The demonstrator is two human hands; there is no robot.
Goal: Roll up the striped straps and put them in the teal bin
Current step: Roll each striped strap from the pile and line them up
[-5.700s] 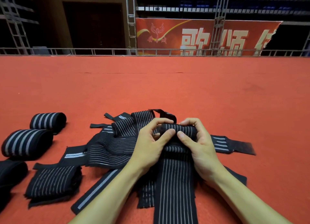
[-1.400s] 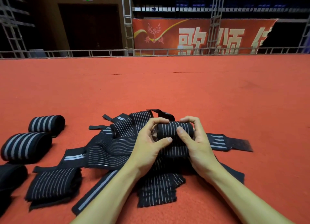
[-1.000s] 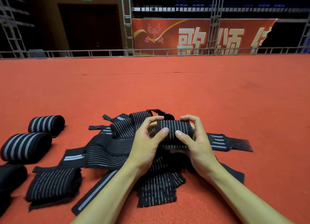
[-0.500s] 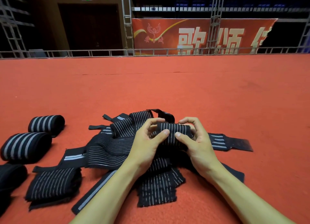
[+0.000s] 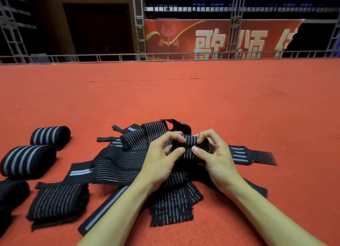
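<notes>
Gone is the long trailing tail, now wound into the roll (image 5: 190, 147) that the left hand (image 5: 161, 159) and right hand (image 5: 216, 155) pinch above the unrolled pile (image 5: 119, 163); finished rolls (image 5: 27, 160) lie left, teal bin unseen.

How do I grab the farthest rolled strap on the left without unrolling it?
Probably from above, around the middle of the rolled strap: it lies on its side on the carpet, so squeezing across its curved wall should keep it wound.
</notes>
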